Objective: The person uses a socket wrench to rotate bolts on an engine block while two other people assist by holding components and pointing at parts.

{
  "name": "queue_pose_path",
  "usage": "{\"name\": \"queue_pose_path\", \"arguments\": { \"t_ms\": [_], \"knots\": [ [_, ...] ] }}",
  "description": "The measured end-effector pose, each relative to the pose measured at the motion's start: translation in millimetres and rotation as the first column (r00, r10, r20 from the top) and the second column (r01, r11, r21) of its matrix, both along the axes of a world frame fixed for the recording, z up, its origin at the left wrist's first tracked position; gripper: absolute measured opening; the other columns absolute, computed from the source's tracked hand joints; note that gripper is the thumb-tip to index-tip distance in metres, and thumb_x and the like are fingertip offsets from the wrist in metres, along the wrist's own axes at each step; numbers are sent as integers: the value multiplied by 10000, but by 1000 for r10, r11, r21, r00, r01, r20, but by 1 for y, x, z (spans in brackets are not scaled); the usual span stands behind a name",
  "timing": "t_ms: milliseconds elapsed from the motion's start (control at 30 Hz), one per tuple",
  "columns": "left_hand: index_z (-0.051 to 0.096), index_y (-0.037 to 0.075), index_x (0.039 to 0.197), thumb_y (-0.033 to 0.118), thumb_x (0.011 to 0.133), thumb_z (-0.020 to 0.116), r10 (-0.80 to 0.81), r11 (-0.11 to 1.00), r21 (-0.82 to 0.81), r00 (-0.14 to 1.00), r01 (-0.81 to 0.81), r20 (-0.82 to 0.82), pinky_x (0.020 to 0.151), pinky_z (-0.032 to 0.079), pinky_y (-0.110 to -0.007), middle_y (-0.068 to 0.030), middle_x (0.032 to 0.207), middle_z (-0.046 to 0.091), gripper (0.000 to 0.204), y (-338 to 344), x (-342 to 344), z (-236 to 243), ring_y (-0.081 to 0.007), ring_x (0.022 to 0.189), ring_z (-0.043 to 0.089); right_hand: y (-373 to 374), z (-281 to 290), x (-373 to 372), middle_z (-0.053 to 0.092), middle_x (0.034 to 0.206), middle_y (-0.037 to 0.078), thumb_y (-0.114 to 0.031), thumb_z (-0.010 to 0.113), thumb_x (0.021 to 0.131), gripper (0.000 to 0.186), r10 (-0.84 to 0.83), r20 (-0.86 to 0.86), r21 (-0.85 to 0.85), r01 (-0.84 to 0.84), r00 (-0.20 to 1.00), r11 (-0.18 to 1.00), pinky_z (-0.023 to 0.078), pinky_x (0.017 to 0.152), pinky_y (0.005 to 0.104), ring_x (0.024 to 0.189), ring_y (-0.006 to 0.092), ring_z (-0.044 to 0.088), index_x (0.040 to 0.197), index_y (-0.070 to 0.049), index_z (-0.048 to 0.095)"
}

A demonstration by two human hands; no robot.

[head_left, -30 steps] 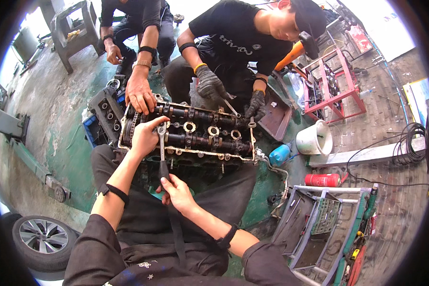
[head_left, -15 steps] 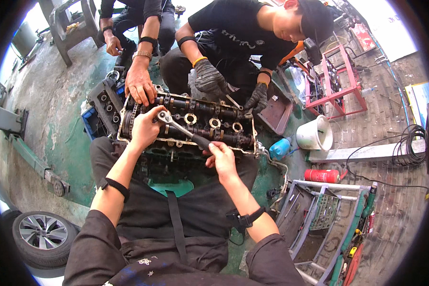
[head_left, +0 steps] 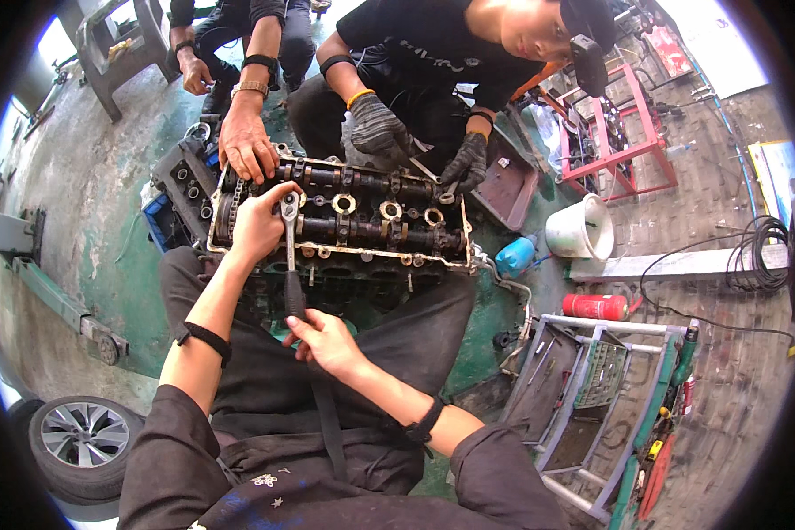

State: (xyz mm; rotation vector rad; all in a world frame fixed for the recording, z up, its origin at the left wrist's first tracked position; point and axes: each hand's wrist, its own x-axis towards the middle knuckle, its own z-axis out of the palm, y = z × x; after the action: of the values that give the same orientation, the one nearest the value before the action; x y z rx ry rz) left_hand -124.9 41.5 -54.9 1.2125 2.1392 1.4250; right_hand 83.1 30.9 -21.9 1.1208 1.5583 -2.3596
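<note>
Steel ratchet sat clamped at its head by the left hand and at its dark grip by the right hand, over the cylinder head on a stained green workshop floor. Half a second earlier the handle angled rightward; now it pointed toward the wearer. Its socket was hidden.

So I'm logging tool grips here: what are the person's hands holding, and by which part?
A ratchet wrench: the right hand grips its black handle end, while the left hand steadies its head on the cylinder head.
</note>
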Motion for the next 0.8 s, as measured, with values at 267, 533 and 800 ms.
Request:
{"name": "queue_pose_path", "arguments": {
  "t_ms": [267,533,800],
  "knots": [
    [599,29,1014,-16,771,580,-10,1000,11,989,9,145,718,474,-299,-154,827,649,248,-1,-6,-7,-237,791,654,101,6,42,630,752,52,-226,582,879,239,-267,61,126,258,962,958,429,519,217,566,92,562,989,-14,594],
    [572,-12,1071,-35,777,607,0,998,-68,992,9,126,771,464,-262,-119,882,668,296,-3,-2,6,-142,834,626,100,2,34,623,695,76,-253,569,887,251,-422,13,96,419,907,903,429,479,239,508,126,562,926,-6,571],
    [596,47,1077,-8,752,627,81,994,76,995,-77,-51,751,487,-282,-129,885,670,331,-5,7,6,-181,838,653,15,7,15,645,729,102,-350,593,874,344,-97,60,-161,105,993,981,453,503,229,536,144,604,912,-9,568]
  ]
}}
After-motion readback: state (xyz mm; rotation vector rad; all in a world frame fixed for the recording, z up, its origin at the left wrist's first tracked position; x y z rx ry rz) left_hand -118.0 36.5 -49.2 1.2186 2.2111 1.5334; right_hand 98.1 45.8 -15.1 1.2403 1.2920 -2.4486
